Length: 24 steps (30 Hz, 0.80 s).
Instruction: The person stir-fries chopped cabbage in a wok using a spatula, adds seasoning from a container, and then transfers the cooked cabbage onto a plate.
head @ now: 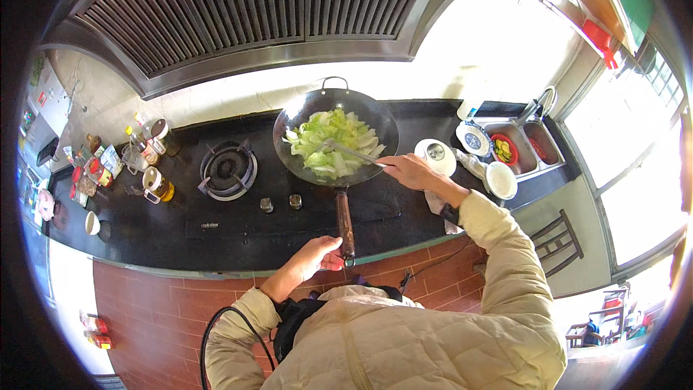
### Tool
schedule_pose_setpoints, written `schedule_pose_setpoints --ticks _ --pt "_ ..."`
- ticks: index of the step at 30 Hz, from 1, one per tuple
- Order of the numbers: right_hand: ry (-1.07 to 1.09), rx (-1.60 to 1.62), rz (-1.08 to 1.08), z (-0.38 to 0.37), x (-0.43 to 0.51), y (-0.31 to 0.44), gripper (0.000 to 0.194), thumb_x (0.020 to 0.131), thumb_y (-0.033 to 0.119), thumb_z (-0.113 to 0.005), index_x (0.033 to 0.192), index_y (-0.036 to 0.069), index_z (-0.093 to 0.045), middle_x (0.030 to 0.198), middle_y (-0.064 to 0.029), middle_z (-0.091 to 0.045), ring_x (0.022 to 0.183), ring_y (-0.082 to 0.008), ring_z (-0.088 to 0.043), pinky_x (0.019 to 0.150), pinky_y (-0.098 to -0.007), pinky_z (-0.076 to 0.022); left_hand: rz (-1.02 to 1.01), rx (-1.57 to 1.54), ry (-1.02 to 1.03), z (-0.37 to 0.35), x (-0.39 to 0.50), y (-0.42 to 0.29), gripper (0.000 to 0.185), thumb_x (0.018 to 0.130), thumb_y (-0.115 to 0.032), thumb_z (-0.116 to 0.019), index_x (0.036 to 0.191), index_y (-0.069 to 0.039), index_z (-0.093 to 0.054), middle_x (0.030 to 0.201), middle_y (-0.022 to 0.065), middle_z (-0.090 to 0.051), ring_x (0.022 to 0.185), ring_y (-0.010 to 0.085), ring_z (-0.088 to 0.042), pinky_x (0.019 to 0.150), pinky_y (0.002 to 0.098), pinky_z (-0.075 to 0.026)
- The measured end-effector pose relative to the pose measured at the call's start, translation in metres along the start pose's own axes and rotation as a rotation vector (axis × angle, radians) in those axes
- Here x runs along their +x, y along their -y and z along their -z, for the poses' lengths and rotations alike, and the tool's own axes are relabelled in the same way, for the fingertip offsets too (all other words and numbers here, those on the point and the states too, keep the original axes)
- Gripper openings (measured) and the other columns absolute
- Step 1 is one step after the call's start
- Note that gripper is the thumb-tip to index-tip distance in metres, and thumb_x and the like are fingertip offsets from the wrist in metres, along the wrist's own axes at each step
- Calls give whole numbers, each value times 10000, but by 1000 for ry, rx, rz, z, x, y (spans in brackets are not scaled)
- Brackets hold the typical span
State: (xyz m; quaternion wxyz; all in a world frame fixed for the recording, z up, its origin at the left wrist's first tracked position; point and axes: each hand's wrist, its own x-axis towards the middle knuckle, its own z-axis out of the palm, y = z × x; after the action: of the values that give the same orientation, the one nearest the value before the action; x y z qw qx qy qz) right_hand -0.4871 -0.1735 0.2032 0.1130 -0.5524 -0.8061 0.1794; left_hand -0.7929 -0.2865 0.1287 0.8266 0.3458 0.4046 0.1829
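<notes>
My right hand [407,169] grips the handle of a metal spatula [354,153]. Its blade reaches into pale green chopped cabbage or lettuce [330,124], heaped in a dark wok [385,119] on the hob. Toward me points the wok's worn wooden handle [344,216], with a metal ring at its end. Beside that end is my left hand [319,255], thumb and fingers apart; the fingertips are at the handle's left edge and do not wrap around it.
A bare gas burner [226,169] lies left of the wok, with two knobs [280,203] between. Seasoning bottles [143,146] and an oil jug [158,185] stand farther left. Rightward are a white rice cooker [436,156], bowl [501,180] and sink [522,154]. A range hood [270,51] hangs above.
</notes>
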Motion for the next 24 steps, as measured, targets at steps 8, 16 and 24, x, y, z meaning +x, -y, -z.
schedule_pose_setpoints --ticks 8,16,24 --pt "-89 -256 -50 -23 46 4 314 917 207 -499 1216 170 -589 841 -160 -667 730 -344 -664 624 -439 -534 4 -12 8 7 -7 17 283 966 -344 -504 1042 -78 -560 964 89 -642 809 213 -670 730 331 -551" --pt "-125 -212 -103 -5 54 4 297 940 284 -473 1187 172 -594 837 -143 -670 738 -352 -655 672 -479 -517 15 -28 -3 12 -18 24 266 966 -290 -514 1048 -39 -550 973 113 -642 823 214 -664 735 329 -547" --pt "83 -478 -280 45 -79 40 323 929 295 -509 1239 214 -552 823 -139 -677 750 -351 -660 661 -478 -511 21 -92 17 47 -33 40 265 963 -299 -524 1042 -46 -546 977 114 -640 823 207 -661 736 320 -543"
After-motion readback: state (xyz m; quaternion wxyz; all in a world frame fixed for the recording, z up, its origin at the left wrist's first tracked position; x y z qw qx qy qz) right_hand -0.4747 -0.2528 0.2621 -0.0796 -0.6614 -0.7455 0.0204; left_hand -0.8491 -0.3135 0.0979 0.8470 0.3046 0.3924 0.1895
